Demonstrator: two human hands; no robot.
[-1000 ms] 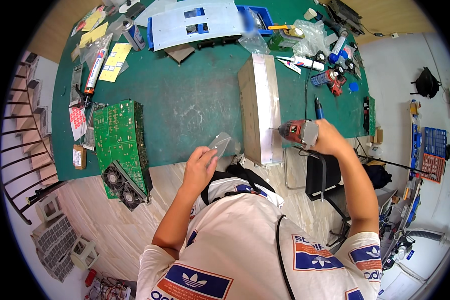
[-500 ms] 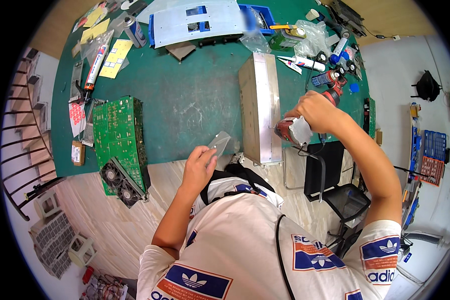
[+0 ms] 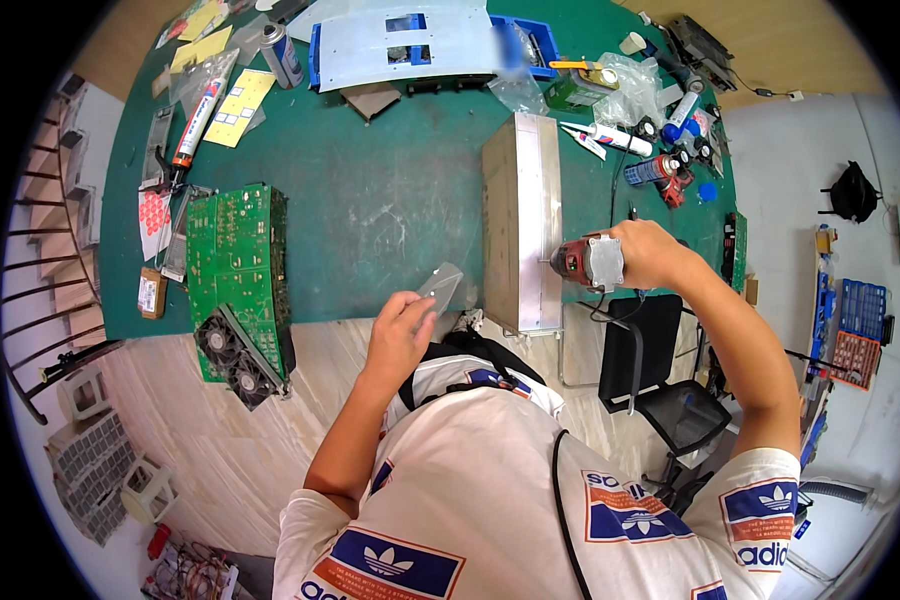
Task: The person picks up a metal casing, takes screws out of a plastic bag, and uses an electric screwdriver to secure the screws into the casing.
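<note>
Where the green desk (image 3: 370, 200) reaches its near edge at about nine o'clock, a green circuit board (image 3: 232, 262) lies flat, with two black fans (image 3: 238, 352) just below it overhanging the edge. Near the middle, the left hand (image 3: 402, 330) has its fingers (image 3: 417, 303) closed lightly on a small clear plastic bag (image 3: 442, 287), pinched at its lower corner, the bag tilting up over the desk edge. Just beside it, toward three o'clock, a long metal box (image 3: 520, 225) lies lengthwise from twelve to six o'clock, its near end jutting past the desk edge. At the box's right side the right hand (image 3: 645, 255) is wrapped fully around a red and grey power screwdriver (image 3: 588, 263), whose tip touches the box's side wall. Tubes, cans and bags crowd the desk at one o'clock.
</note>
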